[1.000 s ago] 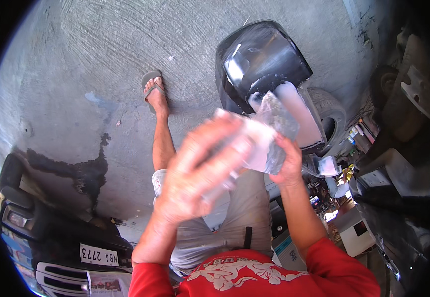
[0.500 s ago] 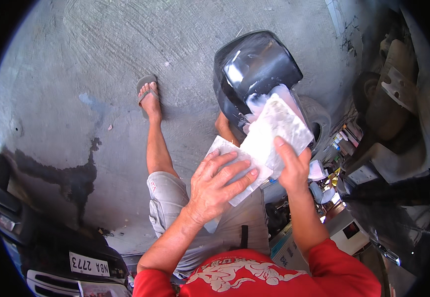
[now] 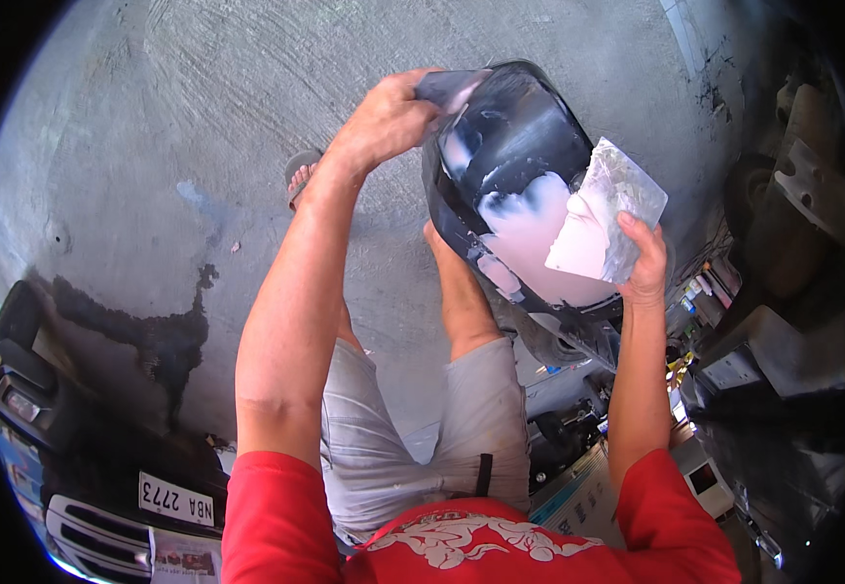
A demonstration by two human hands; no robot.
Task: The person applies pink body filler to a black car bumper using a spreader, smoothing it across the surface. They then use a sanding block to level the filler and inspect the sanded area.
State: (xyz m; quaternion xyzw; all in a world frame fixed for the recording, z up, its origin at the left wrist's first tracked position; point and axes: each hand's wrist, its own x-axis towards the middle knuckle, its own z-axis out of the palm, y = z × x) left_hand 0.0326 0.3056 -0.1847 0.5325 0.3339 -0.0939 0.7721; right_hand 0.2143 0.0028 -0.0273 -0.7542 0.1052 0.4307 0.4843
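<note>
A glossy black curved panel (image 3: 530, 127), like part of a car bumper, is in front of me with a broad smear of pinkish-white putty (image 3: 530, 234) across its near half. My left hand (image 3: 388, 122) is at its far left corner, fingers closed on a thin flat spreader (image 3: 450, 90) that meets the panel's edge. My right hand (image 3: 646, 258) grips a flat, pale mixing sheet (image 3: 627, 195) over the panel's right side, thumb on top. A thick layer of pinkish-white putty covers the sheet's left part.
A tire (image 3: 544, 341) lies under the panel's near side. Dark vehicle parts (image 3: 773, 214) and small bottles crowd the right. At lower left stands a black vehicle front (image 3: 101, 448). A dark stain (image 3: 165, 346) marks the concrete floor.
My left hand has moved from beside the mixing sheet out to the panel's far left corner with the spreader. My right hand and the sheet have shifted right, uncovering more putty on the panel.
</note>
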